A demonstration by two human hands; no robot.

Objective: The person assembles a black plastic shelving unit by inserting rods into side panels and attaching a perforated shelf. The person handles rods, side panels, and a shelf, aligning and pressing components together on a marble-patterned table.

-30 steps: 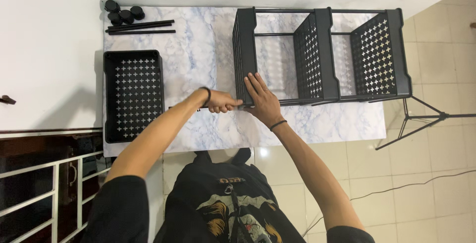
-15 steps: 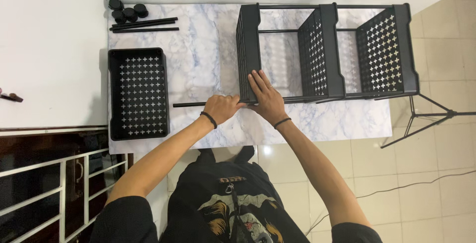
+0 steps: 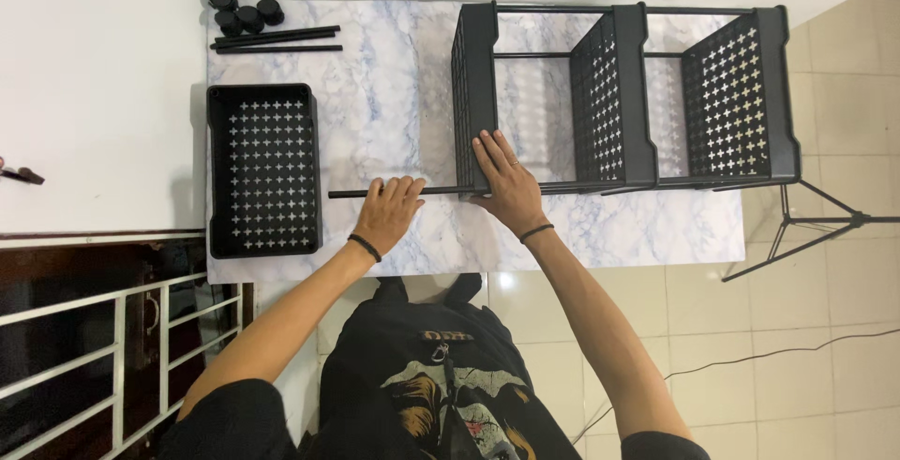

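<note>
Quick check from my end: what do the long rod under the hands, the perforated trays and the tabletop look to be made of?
Rod: thin, straight, matte black, probably painted metal tube; the left hand grips it.
Loose tray and rack shelves: matte black with neat cross-shaped holes, likely moulded plastic, though coated metal is possible; the right hand presses the rack's end shelf.
Tabletop: white with blue-grey veins, glossy; marble or a marble-look film.

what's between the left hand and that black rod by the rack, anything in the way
Nothing visible. The left hand already rests on the black rod, which runs along bare marble table to the rack, where the right hand presses.
</note>
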